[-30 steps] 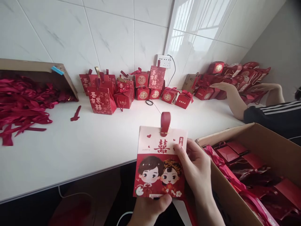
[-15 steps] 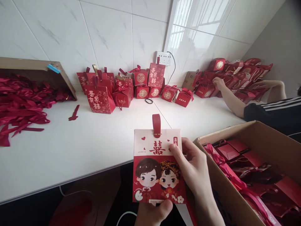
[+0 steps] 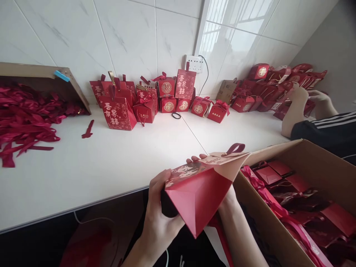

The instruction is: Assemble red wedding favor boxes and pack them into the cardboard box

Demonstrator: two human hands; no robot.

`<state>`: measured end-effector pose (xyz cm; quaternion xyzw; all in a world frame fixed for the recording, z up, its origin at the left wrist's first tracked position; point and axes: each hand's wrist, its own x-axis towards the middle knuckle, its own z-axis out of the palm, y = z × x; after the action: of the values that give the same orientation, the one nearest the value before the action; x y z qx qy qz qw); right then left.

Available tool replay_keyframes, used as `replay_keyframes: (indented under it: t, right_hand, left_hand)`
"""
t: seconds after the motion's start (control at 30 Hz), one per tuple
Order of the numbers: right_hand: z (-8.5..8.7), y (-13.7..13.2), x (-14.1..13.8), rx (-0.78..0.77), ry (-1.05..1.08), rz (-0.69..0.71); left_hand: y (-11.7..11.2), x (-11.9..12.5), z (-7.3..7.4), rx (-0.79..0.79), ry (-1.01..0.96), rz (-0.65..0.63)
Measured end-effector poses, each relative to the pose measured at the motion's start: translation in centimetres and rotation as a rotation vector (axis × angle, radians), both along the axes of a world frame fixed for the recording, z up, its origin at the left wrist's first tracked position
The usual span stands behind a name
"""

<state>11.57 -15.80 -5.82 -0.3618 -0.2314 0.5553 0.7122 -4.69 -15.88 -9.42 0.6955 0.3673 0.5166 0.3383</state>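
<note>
A red and pale pink wedding candy box [image 3: 200,200] is between my two hands, tilted on its side with a folded red side panel facing me. Its dark red loop handle [image 3: 236,148] points up and to the right. My left hand [image 3: 159,209] is closed around the bottom end, thumb beneath. From the right, my right hand [image 3: 228,198] grips the box's far side, its palm mostly hidden behind the panel. Several fingertips show over the far edge. The printed cartoon face is seen only at a slant.
An open carton [image 3: 267,218] of red boxes stands at right. Finished-looking red boxes [image 3: 118,113] line the wall below a socket [image 3: 194,63]. Red ribbons [image 3: 30,118] spill from a carton at left. A co-worker's hands [image 3: 308,97] are at a box pile, back right.
The candy box has turned from front-facing to its side, handle swinging right. My left hand has moved from beneath to its left end. The co-worker's hands have come closer together.
</note>
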Motion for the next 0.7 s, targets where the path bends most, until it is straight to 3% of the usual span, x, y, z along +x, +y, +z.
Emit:
replay_keyframes:
  t: [0.1, 0.2, 0.3, 0.4, 0.53, 0.7]
  right_hand:
    - [-0.1, 0.2, -0.3, 0.023, 0.067, 0.018]
    - [0.0, 0.1, -0.4, -0.001, 0.046, -0.012]
    - [0.3, -0.2, -0.3, -0.028, -0.076, -0.084]
    - [1.0, -0.6, -0.5, -0.083, -0.246, -0.148]
    - [2.1, -1.3, -1.1, -0.125, -0.319, -0.141]
    - [2.7, -1.9, -1.5, -0.115, -0.344, -0.138]
  left_hand:
    - [0.4, -0.4, 0.9, 0.09, -0.018, -0.04]
    - [0.0, -0.1, 1.3, 0.015, -0.055, -0.039]
    - [-1.2, 0.8, 0.7, -0.153, -0.113, -0.051]
    - [-2.8, 2.1, -0.4, -0.425, -0.223, -0.077]
    - [-4.9, 3.3, -1.2, -0.712, -0.354, -0.161]
    - [-5.9, 3.3, -0.9, -0.83, -0.422, -0.194]
